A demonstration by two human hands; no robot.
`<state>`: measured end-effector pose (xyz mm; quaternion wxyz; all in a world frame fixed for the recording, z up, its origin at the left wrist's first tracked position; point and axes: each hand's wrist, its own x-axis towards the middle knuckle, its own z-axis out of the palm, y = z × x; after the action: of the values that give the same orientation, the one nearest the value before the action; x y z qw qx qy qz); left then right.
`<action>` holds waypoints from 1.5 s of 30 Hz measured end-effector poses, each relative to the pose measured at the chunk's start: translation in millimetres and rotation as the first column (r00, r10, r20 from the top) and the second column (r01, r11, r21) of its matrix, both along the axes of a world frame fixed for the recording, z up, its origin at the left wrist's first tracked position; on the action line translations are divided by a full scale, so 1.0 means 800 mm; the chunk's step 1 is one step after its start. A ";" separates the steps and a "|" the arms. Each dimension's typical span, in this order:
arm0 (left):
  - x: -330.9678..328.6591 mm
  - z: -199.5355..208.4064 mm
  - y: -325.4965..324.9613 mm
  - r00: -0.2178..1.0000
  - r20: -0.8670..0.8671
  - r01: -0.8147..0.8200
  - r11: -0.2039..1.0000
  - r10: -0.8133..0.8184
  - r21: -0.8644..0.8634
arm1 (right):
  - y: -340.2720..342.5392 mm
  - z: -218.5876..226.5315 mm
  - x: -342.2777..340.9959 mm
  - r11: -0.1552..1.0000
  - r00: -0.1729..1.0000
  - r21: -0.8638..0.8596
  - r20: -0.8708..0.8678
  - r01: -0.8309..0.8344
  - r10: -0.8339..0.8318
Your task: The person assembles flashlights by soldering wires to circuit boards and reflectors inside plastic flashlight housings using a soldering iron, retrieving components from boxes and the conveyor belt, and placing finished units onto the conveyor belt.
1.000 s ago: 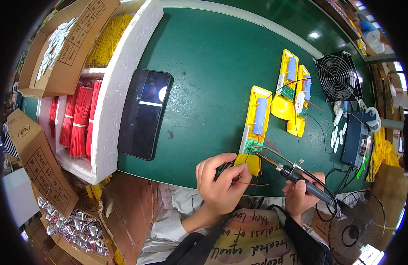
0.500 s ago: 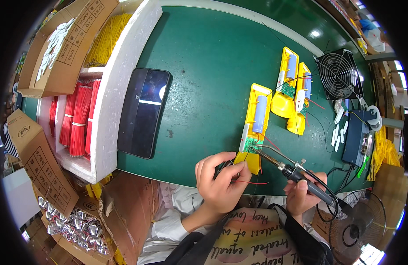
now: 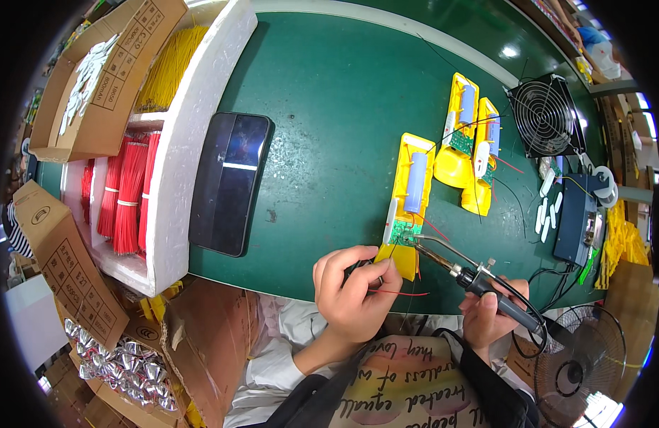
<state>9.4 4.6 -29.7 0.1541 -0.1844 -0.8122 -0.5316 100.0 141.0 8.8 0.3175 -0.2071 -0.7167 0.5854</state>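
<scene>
A yellow plastic housing (image 3: 397, 262) lies on the table in front of me, with a blue cylindrical battery (image 3: 416, 182) and a small green circuit board (image 3: 398, 233) in it. My left hand (image 3: 354, 289) is closed at its near end, fingertips pinched on thin wires; a red wire (image 3: 408, 293) sticks out to the right. My right hand (image 3: 486, 316) grips a soldering iron (image 3: 479, 284) with a thin metal feed tube clamped beside it. The iron's tip meets or nearly meets the board; exact contact is too small to tell.
Two similar yellow housings (image 3: 453, 169) lie farther right, by a black fan (image 3: 547, 118), white strips (image 3: 543, 217) and a blue-grey box (image 3: 577, 220). Leftward are a black phone (image 3: 231, 184) and a white foam box (image 3: 169, 235) of red and yellow wires. Cables trail at right.
The housings appear shifted very slightly left in the picture, along with my left hand. Both grips stay the same, and the iron's tip is still at the board.
</scene>
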 end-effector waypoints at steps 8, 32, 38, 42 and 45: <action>-0.003 0.011 0.005 0.997 0.074 0.002 0.995 0.005 -0.104 | 0.012 0.000 0.022 0.999 0.998 0.053 -0.056 0.006 -0.003; 0.005 0.015 -0.005 0.994 -0.062 0.072 0.978 -0.085 -0.195 | 0.037 -0.019 0.042 0.966 0.966 0.030 -0.025 0.257 -0.256; 0.011 0.008 -0.031 0.949 -0.195 0.185 0.937 -0.249 -0.297 | 0.036 -0.015 0.041 0.960 0.959 0.008 -0.047 0.280 -0.279; 0.011 0.005 -0.030 0.948 -0.191 0.195 0.937 -0.256 -0.289 | 0.037 -0.010 0.044 0.970 0.968 -0.008 -0.074 0.241 -0.241; 0.012 0.010 -0.024 0.972 -0.109 0.184 0.963 -0.209 -0.199 | 0.036 -0.005 0.048 0.971 0.968 0.024 -0.082 0.240 -0.237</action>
<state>19.0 -14.6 -21.6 0.1344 -0.3118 -0.8246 -0.4525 138.7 169.5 5.0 0.4167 -0.2633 -0.6834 0.5386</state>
